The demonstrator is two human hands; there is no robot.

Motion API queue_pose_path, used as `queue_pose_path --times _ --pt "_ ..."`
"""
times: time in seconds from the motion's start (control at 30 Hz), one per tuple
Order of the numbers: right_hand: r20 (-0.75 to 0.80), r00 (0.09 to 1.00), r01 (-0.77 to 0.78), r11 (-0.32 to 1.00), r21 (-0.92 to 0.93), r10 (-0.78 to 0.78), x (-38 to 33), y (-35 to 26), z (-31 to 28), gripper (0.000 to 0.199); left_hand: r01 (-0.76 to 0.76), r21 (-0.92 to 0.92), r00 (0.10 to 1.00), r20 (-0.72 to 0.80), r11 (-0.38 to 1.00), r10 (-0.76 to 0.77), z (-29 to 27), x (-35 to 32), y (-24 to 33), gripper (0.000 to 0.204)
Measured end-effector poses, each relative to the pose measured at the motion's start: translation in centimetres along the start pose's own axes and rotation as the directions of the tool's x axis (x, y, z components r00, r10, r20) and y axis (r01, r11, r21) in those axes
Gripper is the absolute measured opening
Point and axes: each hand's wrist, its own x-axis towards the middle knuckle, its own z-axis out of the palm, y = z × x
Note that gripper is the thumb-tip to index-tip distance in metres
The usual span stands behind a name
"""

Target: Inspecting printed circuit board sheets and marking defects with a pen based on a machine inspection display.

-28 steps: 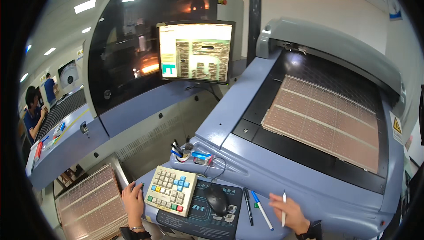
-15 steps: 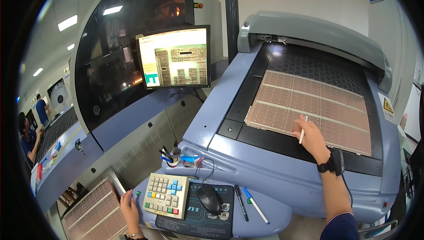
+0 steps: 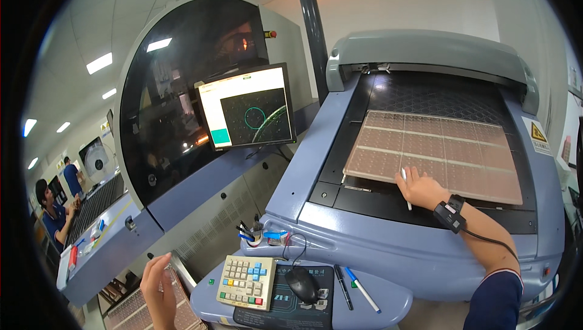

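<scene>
My right hand [image 3: 423, 189], with a black strap device on its wrist, is closed round a slim white pen [image 3: 404, 174]. It rests at the front edge of a copper-coloured circuit board panel [image 3: 437, 148]. That panel lies on the black machine bed [image 3: 516, 221]; its front edge looks slightly raised, with a dark gap under the left part. Whether my fingers also pinch the edge is hidden. At lower left my left hand [image 3: 159, 293] is held up with fingers extended and nothing visible in it, beside and partly over a second copper panel [image 3: 130, 315].
A keypad [image 3: 246, 281], a black mouse [image 3: 302, 285] and two pens lie on the front shelf. Behind them stands a pen cup [image 3: 250, 234]. A monitor [image 3: 246, 111] is at centre left; a grey cover [image 3: 431, 51] spans the bed's far end. Two people are far left.
My right hand has moved to the panel's front edge, which now looks lifted. My left hand has come up from beside the lower panel. The monitor's picture has changed, and the view has shifted.
</scene>
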Motion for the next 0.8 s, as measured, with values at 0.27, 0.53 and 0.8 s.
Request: queue_pose_path --times 0.27,0.53,0.8 --pt "-0.056 0.958 -0.264 0.942 0.206 0.281 3.4 7.7 -7.5 0.017 -0.258 -0.293 0.939 0.15 0.921 0.311 5.2 4.2 9.7 0.029" --pt "-0.557 0.504 -0.553 0.742 0.38 0.66 -2.3 23.2 -21.0 0.036 -0.489 -0.459 0.729 0.251 0.742 0.636 11.4 7.4 16.4 0.029" --pt "-0.305 -0.175 -0.281 0.249 0.927 0.936 -18.0 24.6 -19.3 0.048 -0.498 -0.693 0.662 0.085 0.521 0.744 20.6 9.5 22.5 0.036"
